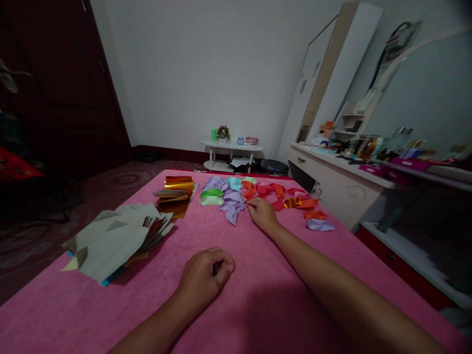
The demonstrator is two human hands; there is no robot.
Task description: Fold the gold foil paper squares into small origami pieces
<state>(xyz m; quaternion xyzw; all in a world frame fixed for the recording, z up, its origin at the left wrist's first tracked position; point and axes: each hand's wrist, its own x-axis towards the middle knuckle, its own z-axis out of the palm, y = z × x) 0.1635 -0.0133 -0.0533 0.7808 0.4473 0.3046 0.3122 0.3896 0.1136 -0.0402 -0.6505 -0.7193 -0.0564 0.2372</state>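
Note:
My left hand [206, 271] rests on the pink tabletop near the front, fingers curled in towards the thumb, with nothing visible in them. Stretched forward, my right hand [261, 213] has its fingertips pinched together at the right edge of lavender folded paper pieces [233, 202]. Whether a piece is between those fingertips is hidden. Right beyond the hand lie red folded paper pieces [264, 189]. Green folded paper [211, 193] and light blue folded paper [233, 184] lie among the lavender ones. A shiny gold piece [294, 202] is farther right, near a separate lavender piece [320, 225].
On the table's left are a fanned stack of greyish paper sheets [114, 235] and a pile of gold and orange foil sheets [179, 184]. Behind the pink table [221, 314] stands a small white table [206, 143]. A cluttered white dresser [332, 169] borders the right.

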